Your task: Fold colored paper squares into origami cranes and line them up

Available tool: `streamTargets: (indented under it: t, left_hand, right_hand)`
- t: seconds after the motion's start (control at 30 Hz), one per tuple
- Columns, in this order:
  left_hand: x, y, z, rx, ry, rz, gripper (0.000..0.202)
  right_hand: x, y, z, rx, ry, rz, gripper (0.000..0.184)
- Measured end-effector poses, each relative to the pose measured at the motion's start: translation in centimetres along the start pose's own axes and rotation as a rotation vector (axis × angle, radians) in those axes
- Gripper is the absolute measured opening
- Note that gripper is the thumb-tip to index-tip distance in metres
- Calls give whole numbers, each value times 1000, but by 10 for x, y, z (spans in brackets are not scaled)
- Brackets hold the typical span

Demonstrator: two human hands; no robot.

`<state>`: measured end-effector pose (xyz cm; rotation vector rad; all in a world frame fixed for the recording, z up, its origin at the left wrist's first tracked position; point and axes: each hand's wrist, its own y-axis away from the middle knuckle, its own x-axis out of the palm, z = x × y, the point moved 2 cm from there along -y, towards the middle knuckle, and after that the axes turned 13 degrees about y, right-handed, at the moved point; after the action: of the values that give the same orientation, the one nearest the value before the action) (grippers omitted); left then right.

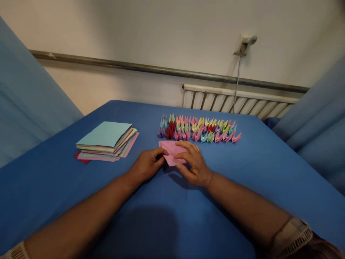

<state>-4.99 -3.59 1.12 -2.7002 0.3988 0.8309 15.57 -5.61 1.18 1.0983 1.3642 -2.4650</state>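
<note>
A pink sheet of paper [170,148], partly folded, lies on the blue table [242,172] in front of me. My left hand [147,165] curls at its left edge, fingertips pinching the paper. My right hand [192,163] rests on the sheet's right part, fingers pressing it down. Just beyond the sheet stand rows of several small folded paper pieces [198,128] in many colours.
A stack of coloured paper sheets [106,142], light blue on top, lies at the left of the table. Blue fabric rises on both sides. Behind the table are a metal rail [161,69], a radiator-like rack [237,100] and a wall fitting with a cable [244,43].
</note>
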Motion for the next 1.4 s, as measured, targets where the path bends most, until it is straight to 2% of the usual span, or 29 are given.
streamTargets:
  t: [0.1, 0.17, 0.3, 0.43, 0.5, 0.63, 0.73, 0.8, 0.9, 0.97, 1.03, 1.17, 1.2, 1.27, 1.4]
  left_hand:
    - [-6, 0, -7, 79, -50, 5, 19]
    - [-9, -1, -11, 92, -40, 29, 18]
    - [-15, -2, -14, 51, -15, 101, 19]
    - [-27, -3, -14, -6, 41, 215, 21]
    - [-34, -4, -12, -47, 69, 269, 20]
    - [-40, -9, -2, -117, 145, 280, 20]
    - [-37, -12, 10, -167, 195, 302, 23]
    - [-35, -13, 16, -176, 192, 332, 26]
    - [-37, -12, 17, -66, 47, 345, 32]
    - [-38, -10, 13, 41, -102, 320, 46]
    - [-38, -8, 6, 115, -214, 304, 50]
    - [-36, -5, -2, 198, -307, 347, 13]
    - [-36, -5, -2, 198, -309, 360, 10]
    - [-37, -5, 0, 169, -295, 383, 14]
    - [-35, -6, 9, 62, -272, 389, 28]
  right_hand:
    - [-4, 0, -8, 179, -97, -162, 26]
    - [-2, -1, -19, 291, -139, -225, 28]
    - [7, -1, -40, 479, -225, -122, 30]
    - [14, -1, -46, 613, -335, 28, 39]
    - [15, -1, -45, 582, -300, 83, 46]
    - [17, -2, -42, 404, -215, 251, 60]
    - [21, 1, -41, 218, -144, 406, 60]
    - [23, 4, -41, 162, -80, 446, 52]
    - [25, 5, -41, 174, -29, 403, 22]
    - [24, 4, -38, 159, -16, 349, 11]
    - [20, 2, -35, 139, 8, 298, 12]
    - [14, 2, -27, 89, 74, 332, 21]
    - [14, 2, -26, 78, 90, 357, 21]
    - [15, 3, -26, 89, 120, 404, 21]
    - [21, 3, -32, 215, 167, 443, 17]
